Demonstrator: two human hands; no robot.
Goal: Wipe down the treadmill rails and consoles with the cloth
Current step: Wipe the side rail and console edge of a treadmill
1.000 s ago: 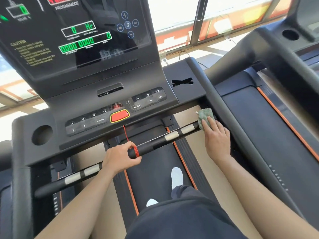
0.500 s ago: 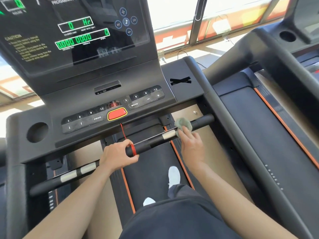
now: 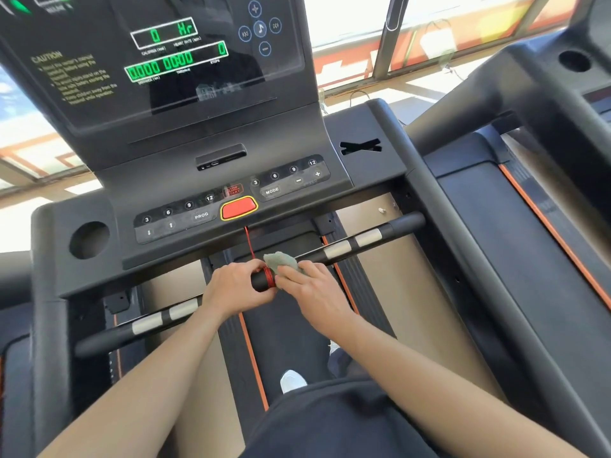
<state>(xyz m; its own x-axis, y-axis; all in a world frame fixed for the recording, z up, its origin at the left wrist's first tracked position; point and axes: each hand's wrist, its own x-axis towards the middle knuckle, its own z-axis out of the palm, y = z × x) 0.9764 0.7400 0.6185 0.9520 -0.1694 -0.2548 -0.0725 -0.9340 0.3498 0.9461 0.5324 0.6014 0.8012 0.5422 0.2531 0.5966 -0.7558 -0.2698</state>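
Gripping cloth (image 3: 279,260) on handlebar (image 3: 344,248), right hand (image 3: 312,292) sits just beside left hand (image 3: 236,287)

Bright daylight blows out the windows (image 3: 347,21); edges bend, slightly soft.

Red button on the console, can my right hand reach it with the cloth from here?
Probably yes. The right hand holds the cloth on the bar just below the red button, with only the thin cord hanging between them.
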